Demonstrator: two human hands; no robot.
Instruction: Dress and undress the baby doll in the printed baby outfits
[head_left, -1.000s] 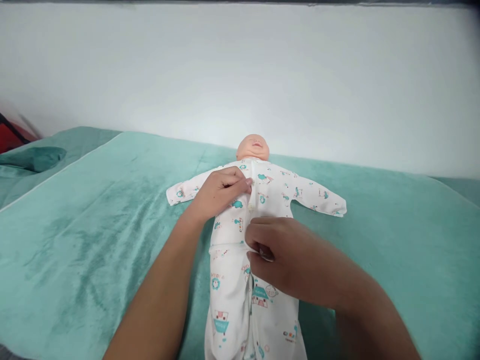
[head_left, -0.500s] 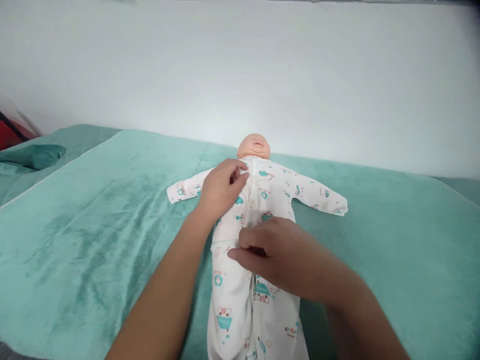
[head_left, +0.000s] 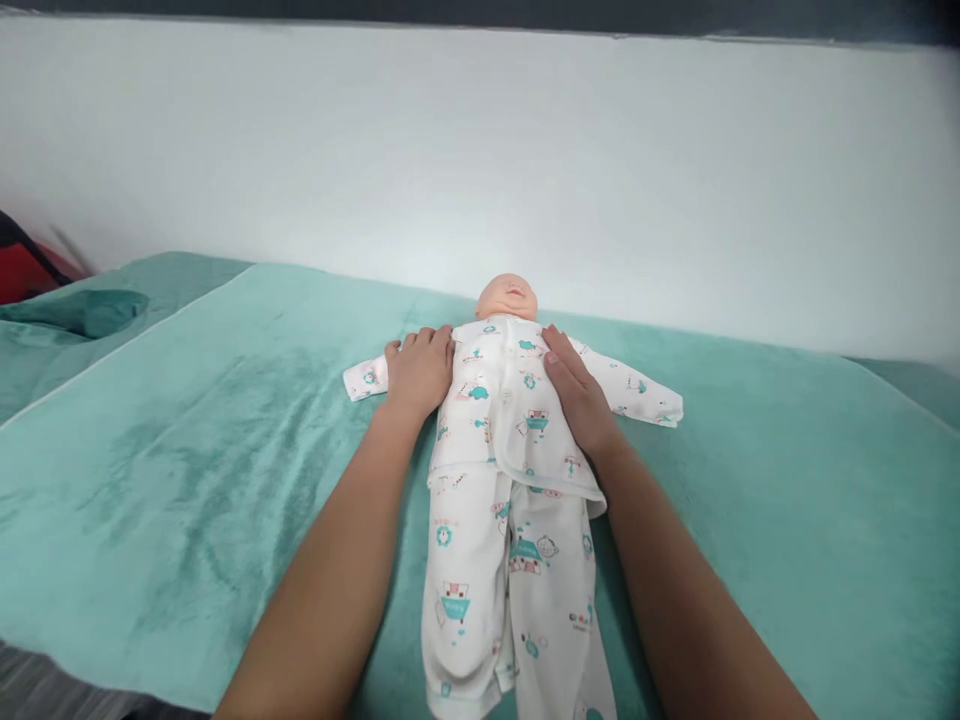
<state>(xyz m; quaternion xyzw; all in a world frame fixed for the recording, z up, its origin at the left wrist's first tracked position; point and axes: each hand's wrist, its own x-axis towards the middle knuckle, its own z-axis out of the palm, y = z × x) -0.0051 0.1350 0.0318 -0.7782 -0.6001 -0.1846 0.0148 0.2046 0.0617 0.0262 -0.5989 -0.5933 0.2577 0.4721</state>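
A baby doll (head_left: 508, 297) lies on its back on a teal blanket (head_left: 187, 430), head toward the wall. It wears a white printed shirt (head_left: 517, 400) and matching trousers (head_left: 487, 590). My left hand (head_left: 418, 370) lies flat on the doll's shoulder and sleeve at the left, fingers stretched out. On the other side my right hand (head_left: 577, 390) rests flat along the doll's chest and upper arm, fingers extended too. Neither hand holds anything.
A white wall (head_left: 480, 170) rises right behind the doll's head. At the far left a folded teal cloth (head_left: 75, 312) lies beside something red and black (head_left: 26, 270). The blanket's near edge (head_left: 90, 650) runs across the lower left.
Both hands left the shirt's front opening and moved outward and up to the doll's shoulders. My right hand went from pinching at the waist to lying flat. The shirt front now lies closed.
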